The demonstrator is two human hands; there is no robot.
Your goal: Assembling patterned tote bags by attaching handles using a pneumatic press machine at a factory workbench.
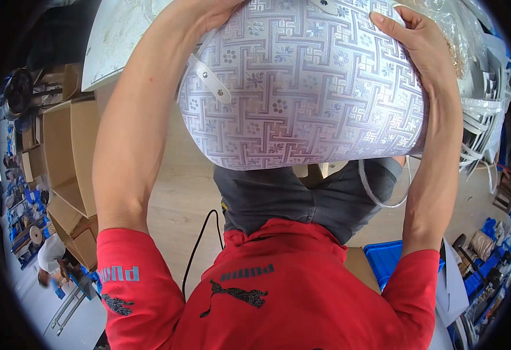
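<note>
From where I stand, the patterned bag, silvery lilac with a maze-like print, is up above the person's lap, its rounded lower edge just over the dark trousers and its top running out of view. The right hand grips its far right side, thumb against the edge and the other fingers mostly hidden. The left hand is at the upper left edge, largely cut off, so I can't tell whether it is clenched or merely resting there. A white riveted tab lies along the bag's left side, and a pale loop hangs beneath the right. The white tabletop sits to the left, with clear plastic and a bunch of white straps across on the right. I'd judge the step in hand to be steadying the bag and working around its upper edge; the next move seems to call for keeping that right-side grip firm, with the dangling loop kept from snagging.
</note>
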